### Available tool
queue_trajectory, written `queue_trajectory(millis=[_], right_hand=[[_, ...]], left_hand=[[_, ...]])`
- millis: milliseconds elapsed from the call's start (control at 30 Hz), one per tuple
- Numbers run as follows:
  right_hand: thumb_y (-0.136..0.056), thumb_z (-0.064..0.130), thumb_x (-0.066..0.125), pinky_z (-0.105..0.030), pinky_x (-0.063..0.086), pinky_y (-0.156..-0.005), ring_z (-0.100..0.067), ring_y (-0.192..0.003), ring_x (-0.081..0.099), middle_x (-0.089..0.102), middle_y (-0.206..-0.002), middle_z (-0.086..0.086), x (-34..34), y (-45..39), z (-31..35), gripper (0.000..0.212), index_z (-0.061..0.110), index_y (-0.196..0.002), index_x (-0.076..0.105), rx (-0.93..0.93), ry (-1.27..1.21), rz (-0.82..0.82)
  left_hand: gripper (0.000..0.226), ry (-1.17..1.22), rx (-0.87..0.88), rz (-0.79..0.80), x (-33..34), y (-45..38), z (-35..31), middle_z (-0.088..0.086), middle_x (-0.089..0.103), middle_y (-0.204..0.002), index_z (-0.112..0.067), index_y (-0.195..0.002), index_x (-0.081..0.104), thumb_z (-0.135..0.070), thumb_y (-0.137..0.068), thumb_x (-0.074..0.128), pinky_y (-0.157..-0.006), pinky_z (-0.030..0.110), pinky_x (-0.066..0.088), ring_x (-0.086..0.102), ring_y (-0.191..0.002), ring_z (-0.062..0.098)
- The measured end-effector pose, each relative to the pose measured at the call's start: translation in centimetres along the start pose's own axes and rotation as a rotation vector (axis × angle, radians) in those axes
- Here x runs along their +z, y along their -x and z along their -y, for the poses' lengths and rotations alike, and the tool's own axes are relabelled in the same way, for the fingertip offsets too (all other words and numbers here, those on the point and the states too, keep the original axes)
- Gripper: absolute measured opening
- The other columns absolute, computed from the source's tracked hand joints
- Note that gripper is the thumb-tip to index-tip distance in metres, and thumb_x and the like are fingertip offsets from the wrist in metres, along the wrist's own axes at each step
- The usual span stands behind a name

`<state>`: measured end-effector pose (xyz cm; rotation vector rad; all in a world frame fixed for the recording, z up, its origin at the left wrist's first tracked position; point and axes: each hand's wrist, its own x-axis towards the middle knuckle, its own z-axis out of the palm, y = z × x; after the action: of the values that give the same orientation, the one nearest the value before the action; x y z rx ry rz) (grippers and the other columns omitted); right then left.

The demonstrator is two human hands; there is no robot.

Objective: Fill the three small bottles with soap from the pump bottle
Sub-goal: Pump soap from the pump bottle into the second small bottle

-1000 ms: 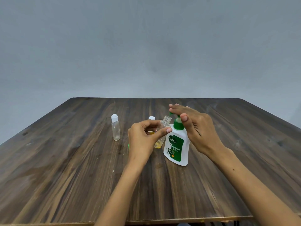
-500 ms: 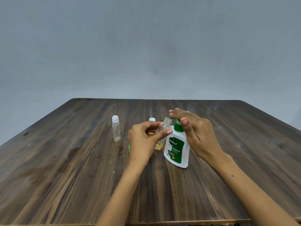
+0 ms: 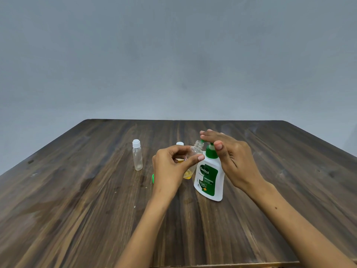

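Pump bottle (image 3: 209,176) unmoved | right hand (image 3: 231,157) still flat on pump | left hand (image 3: 170,167) keeps gripping open small bottle (image 3: 193,157)

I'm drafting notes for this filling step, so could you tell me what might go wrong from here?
The left hand holds the open small bottle tilted under the pump bottle nozzle; its narrow mouth could miss the stream, and soap would land on the table. The right hand presses the pump with straight fingers only, so the pump bottle may tip or slide.
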<state>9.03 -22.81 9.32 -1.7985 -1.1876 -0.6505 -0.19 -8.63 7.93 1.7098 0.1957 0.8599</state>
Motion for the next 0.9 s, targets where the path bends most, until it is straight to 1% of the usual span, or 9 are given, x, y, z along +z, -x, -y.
queue_trajectory(millis=[100, 233, 367, 467, 567, 700, 833, 900], right_hand=[[-0.095, 0.068, 0.016, -0.04, 0.047, -0.102, -0.011, -0.126, 0.053, 0.065, -0.125, 0.001, -0.06, -0.13, 0.04, 0.08, 0.012, -0.117, 0.069, -0.007, 0.014, 0.001], [-0.096, 0.067, 0.019, -0.042, 0.051, -0.096, -0.014, -0.122, 0.057, 0.069, -0.117, -0.001, 0.19, -0.11, 0.17, 0.08, 0.009, -0.107, 0.073, -0.007, -0.021, -0.018], [-0.095, 0.068, 0.019, -0.043, 0.05, -0.098, -0.014, -0.125, 0.055, 0.067, -0.121, -0.001, -0.01, -0.1, 0.05, 0.079, 0.011, -0.113, 0.071, -0.002, -0.011, 0.011], [-0.096, 0.066, 0.018, -0.044, 0.047, -0.102, -0.014, -0.127, 0.053, 0.064, -0.127, -0.001, -0.39, -0.31, -0.09, 0.078, 0.011, -0.119, 0.068, -0.025, -0.001, 0.029], [-0.096, 0.067, 0.019, -0.044, 0.048, -0.1, -0.015, -0.124, 0.056, 0.067, -0.122, -0.002, -0.29, -0.38, -0.04, 0.079, 0.01, -0.115, 0.07, -0.022, -0.013, 0.023], [-0.096, 0.066, 0.019, -0.043, 0.051, -0.096, -0.015, -0.122, 0.057, 0.069, -0.118, -0.002, -0.12, -0.11, -0.06, 0.078, 0.01, -0.111, 0.072, -0.014, -0.018, 0.015], [-0.095, 0.068, 0.017, -0.041, 0.047, -0.102, -0.012, -0.125, 0.054, 0.065, -0.126, 0.0, -0.45, -0.54, -0.08, 0.08, 0.012, -0.117, 0.069, -0.015, -0.002, 0.03], [-0.095, 0.069, 0.017, -0.04, 0.048, -0.101, -0.012, -0.125, 0.054, 0.065, -0.125, 0.0, -0.37, -0.52, -0.01, 0.08, 0.012, -0.117, 0.069, -0.017, -0.003, 0.025]], left_hand=[[0.032, -0.009, -0.005, 0.005, -0.03, 0.06, 0.12, -0.004, 0.076, -0.08, -0.017, -0.09, 0.078, -0.031, -0.063, 0.089, -0.079, 0.034, 0.06, 0.072, -0.078, 0.01], [0.025, -0.006, 0.0, -0.001, -0.17, 0.05, 0.07, -0.005, 0.076, -0.079, -0.025, -0.084, 0.076, -0.029, -0.063, 0.089, -0.078, 0.033, 0.06, 0.072, -0.077, 0.011], [0.026, -0.007, 0.003, 0.005, -0.06, 0.07, -0.14, -0.005, 0.076, -0.079, -0.024, -0.085, 0.075, -0.028, -0.063, 0.089, -0.076, 0.029, 0.06, 0.072, -0.076, 0.008], [0.027, -0.016, 0.004, 0.013, 0.19, 0.09, -0.29, -0.005, 0.076, -0.081, -0.022, -0.086, 0.076, -0.029, -0.063, 0.088, -0.077, 0.03, 0.06, 0.071, -0.077, 0.009], [0.029, -0.01, -0.005, 0.011, 0.28, -0.05, -0.22, -0.004, 0.076, -0.08, -0.018, -0.087, 0.077, -0.029, -0.063, 0.089, -0.077, 0.034, 0.06, 0.072, -0.077, 0.012], [0.026, -0.004, -0.007, 0.01, 0.28, -0.15, -0.11, -0.004, 0.076, -0.079, -0.026, -0.083, 0.075, -0.029, -0.062, 0.089, -0.078, 0.035, 0.06, 0.072, -0.077, 0.011], [0.024, -0.005, -0.004, 0.011, 0.15, -0.01, -0.21, -0.006, 0.076, -0.079, -0.028, -0.082, 0.074, -0.029, -0.062, 0.088, -0.078, 0.032, 0.06, 0.072, -0.077, 0.009], [0.023, -0.003, -0.003, 0.012, 0.09, 0.04, -0.23, -0.006, 0.076, -0.079, -0.03, -0.081, 0.074, -0.029, -0.063, 0.088, -0.077, 0.031, 0.06, 0.072, -0.077, 0.009]])
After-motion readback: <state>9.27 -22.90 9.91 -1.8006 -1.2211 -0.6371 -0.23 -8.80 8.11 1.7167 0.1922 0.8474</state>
